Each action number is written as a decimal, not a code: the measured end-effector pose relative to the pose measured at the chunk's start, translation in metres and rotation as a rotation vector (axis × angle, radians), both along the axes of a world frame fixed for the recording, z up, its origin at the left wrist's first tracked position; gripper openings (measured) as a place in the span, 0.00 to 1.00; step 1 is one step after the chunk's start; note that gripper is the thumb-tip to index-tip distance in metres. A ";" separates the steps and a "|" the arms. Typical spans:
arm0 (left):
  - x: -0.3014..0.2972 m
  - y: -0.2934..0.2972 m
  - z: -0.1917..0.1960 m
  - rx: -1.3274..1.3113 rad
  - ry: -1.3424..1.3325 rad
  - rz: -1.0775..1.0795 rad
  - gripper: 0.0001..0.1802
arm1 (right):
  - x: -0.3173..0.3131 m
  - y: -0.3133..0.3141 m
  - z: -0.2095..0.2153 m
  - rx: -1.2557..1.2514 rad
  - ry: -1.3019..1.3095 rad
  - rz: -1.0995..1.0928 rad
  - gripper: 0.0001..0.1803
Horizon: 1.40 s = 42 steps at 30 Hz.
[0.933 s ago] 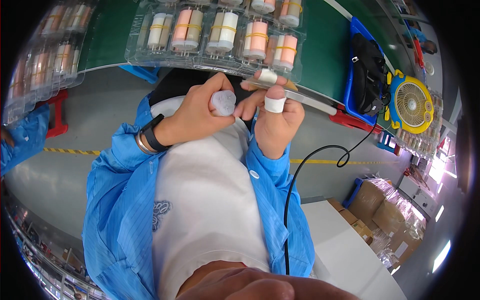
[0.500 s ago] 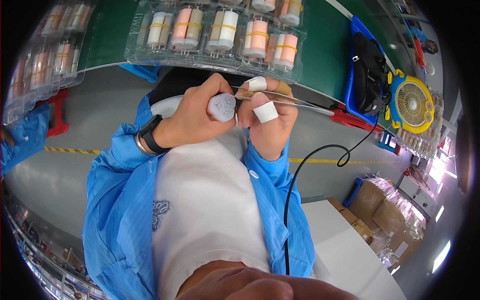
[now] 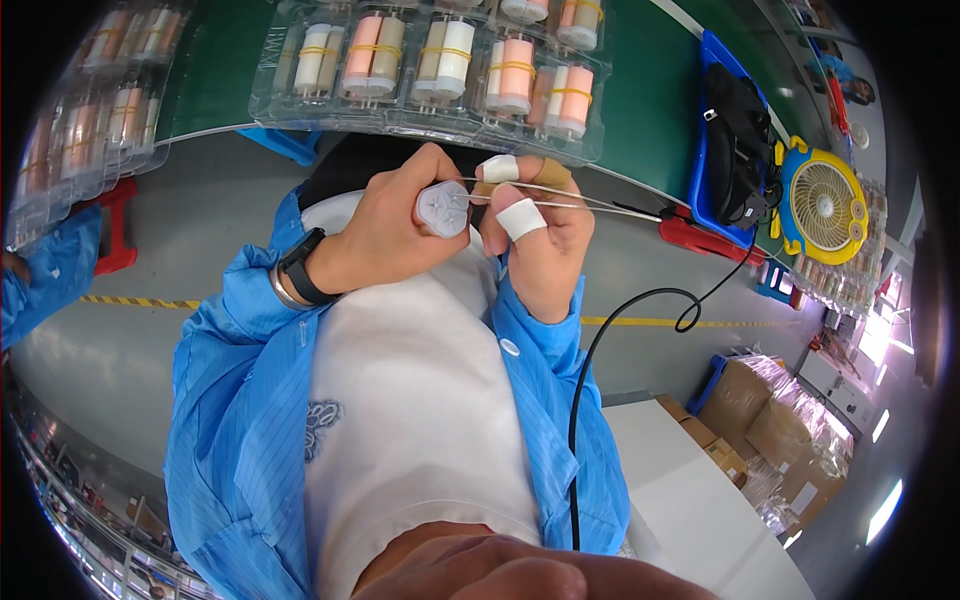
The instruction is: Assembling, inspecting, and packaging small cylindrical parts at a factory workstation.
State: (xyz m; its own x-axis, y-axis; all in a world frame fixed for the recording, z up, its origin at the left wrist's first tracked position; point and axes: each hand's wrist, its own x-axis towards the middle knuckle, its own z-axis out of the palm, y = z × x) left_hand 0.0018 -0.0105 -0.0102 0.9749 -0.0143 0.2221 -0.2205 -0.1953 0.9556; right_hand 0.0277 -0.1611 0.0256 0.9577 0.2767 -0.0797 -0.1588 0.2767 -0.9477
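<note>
Here, on the wearer's side of the clear tray (image 3: pixel 410 124), the left hand's grip (image 3: pixel 390 222) is wrapped snugly round a pale lobed piece (image 3: pixel 441 210), end face showing between thumb and fingers! Below the tray's right end, the right hand's grip (image 3: pixel 540 238) pinches slender prongs (image 3: pixel 612 208), tips by that face.

An open blue jacket (image 3: pixel 240 400) with thin dark stripes covers a white shirt (image 3: pixel 420 400) bearing a blue-grey design (image 3: pixel 322 420). A black wristband (image 3: pixel 303 268) and silver bracelet (image 3: pixel 284 290) circle the left wrist (image 3: pixel 332 264); white tape (image 3: pixel 522 218) wraps the right thumb (image 3: pixel 506 197) and a finger (image 3: pixel 526 168).
</note>
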 end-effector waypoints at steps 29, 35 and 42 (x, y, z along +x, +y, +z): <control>0.000 0.002 0.005 -0.093 0.139 -0.085 0.19 | -0.007 0.008 -0.014 -0.114 -0.298 -0.040 0.09; 0.000 0.001 0.005 -0.095 0.155 -0.089 0.19 | -0.007 0.007 -0.017 -0.125 -0.296 -0.024 0.08; 0.000 0.001 0.004 -0.097 0.159 -0.078 0.18 | -0.008 0.008 -0.016 -0.117 -0.244 -0.037 0.09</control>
State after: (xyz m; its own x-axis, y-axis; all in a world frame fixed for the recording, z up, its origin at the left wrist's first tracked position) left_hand 0.0017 -0.0097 -0.0062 0.9946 -0.0774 0.0693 -0.0761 -0.0885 0.9932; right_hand 0.0198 -0.1532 0.0101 0.9617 0.2436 0.1255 0.0865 0.1648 -0.9825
